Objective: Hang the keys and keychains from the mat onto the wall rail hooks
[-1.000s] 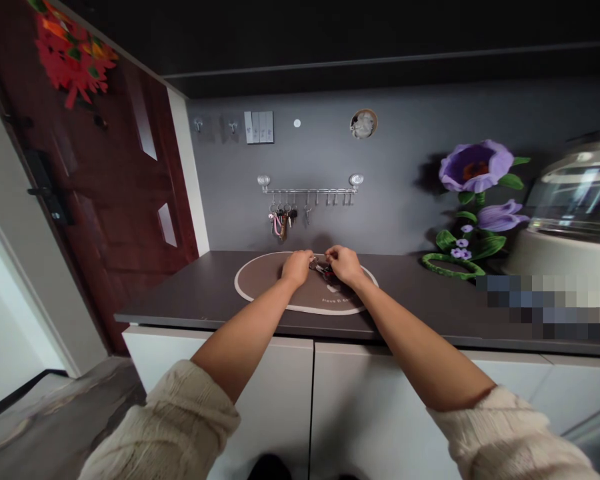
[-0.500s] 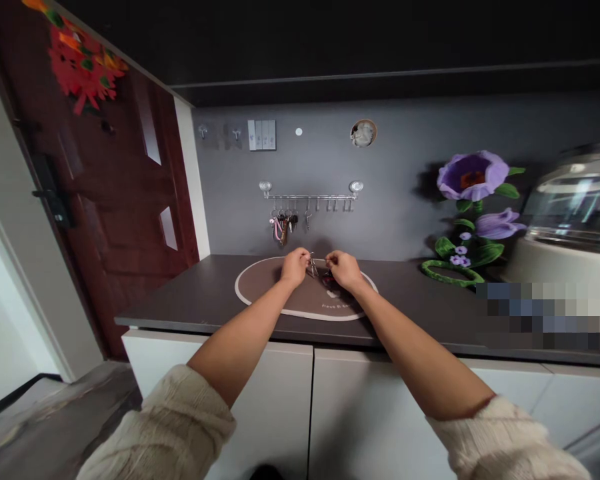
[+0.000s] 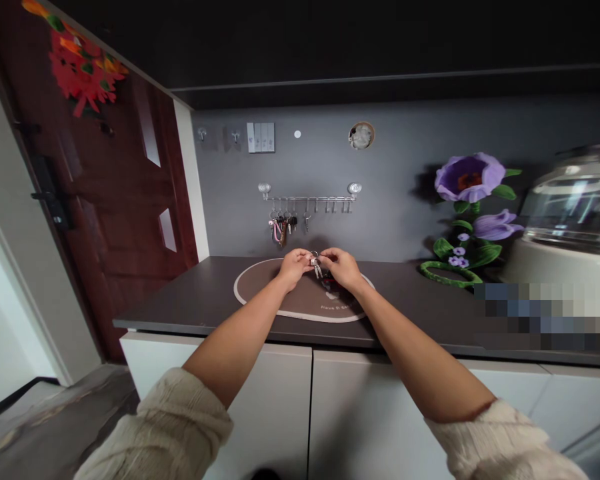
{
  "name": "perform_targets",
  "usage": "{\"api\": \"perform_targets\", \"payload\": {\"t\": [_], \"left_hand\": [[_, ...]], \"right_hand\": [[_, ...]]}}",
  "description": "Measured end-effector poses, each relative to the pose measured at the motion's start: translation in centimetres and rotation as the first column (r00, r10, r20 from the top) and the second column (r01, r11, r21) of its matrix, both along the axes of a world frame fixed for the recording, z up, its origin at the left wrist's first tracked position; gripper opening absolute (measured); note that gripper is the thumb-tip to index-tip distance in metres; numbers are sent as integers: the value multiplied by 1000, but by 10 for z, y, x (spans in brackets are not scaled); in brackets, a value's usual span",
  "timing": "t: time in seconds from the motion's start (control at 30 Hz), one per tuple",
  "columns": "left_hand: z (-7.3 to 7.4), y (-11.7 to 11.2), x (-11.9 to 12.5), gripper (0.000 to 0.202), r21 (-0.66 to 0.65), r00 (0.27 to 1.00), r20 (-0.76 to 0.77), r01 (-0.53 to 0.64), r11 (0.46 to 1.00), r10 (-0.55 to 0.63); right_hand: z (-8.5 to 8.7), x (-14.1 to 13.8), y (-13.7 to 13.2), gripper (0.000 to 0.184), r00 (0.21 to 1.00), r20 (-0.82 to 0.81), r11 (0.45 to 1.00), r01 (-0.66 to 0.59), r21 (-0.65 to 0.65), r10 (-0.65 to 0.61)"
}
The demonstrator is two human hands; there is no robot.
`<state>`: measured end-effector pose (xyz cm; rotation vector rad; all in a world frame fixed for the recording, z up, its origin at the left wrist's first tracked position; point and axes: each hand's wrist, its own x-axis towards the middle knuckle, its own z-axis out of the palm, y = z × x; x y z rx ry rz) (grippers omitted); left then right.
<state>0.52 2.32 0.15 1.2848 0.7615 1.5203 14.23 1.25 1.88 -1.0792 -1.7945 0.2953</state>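
Note:
Above a brown oval mat (image 3: 260, 287) with a pale rim, my two hands meet at a small bunch of keys (image 3: 317, 268) on a metal ring. My left hand (image 3: 296, 265) is closed, its thumb and fingers pinching the ring from the left. From the right, my right hand (image 3: 343, 267) pinches the same ring, fingers closed. The keys dangle between the hands. A small dark and red item (image 3: 327, 283) shows just below my right fingers, partly hidden; its kind I cannot make out.
On the wall, a clear hook rail (image 3: 310, 199) carries several hanging keys (image 3: 281, 225). Purple plush flowers (image 3: 473, 179) and a white appliance (image 3: 570, 260) with a clear lid stand right on the dark counter (image 3: 180, 293). A dark red door (image 3: 120, 220) is at left.
My right hand has moved left to the key ring, closing the gap between my hands. The keys now hang between both hands. The view has shifted very slightly.

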Motion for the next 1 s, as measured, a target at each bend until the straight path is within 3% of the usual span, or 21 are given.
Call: {"api": "perform_targets", "payload": {"t": [0.4, 0.57, 0.67, 0.77, 0.9, 1.0], "left_hand": [[-1, -2, 1, 6, 26, 998, -27, 51, 998, -50], [-4, 0, 0, 4, 42, 997, -71, 23, 999, -20], [-4, 0, 1, 6, 67, 984, -172, -36, 997, 47], [-6, 2, 0, 8, 119, 933, -320, -133, 984, 164], [-10, 4, -4, 10, 215, 801, -494, -265, 940, 339], [-14, 6, -6, 10, 255, 712, -586, -291, 922, 387]], "right_hand": [[-5, 1, 5, 18, 996, -41, 996, -83, -40, 81], [-5, 3, 5, 21, 998, -17, 998, -67, -2, 66], [-5, 4, 5, 22, 999, -3, 999, -45, 17, 45], [-5, 5, 3, 24, 1000, -3, 999, -29, 28, 29], [-4, 7, 1, 25, 1000, -31, 1000, 0, 30, 1], [0, 7, 3, 25, 998, -67, 1000, 11, 29, -9]]}}
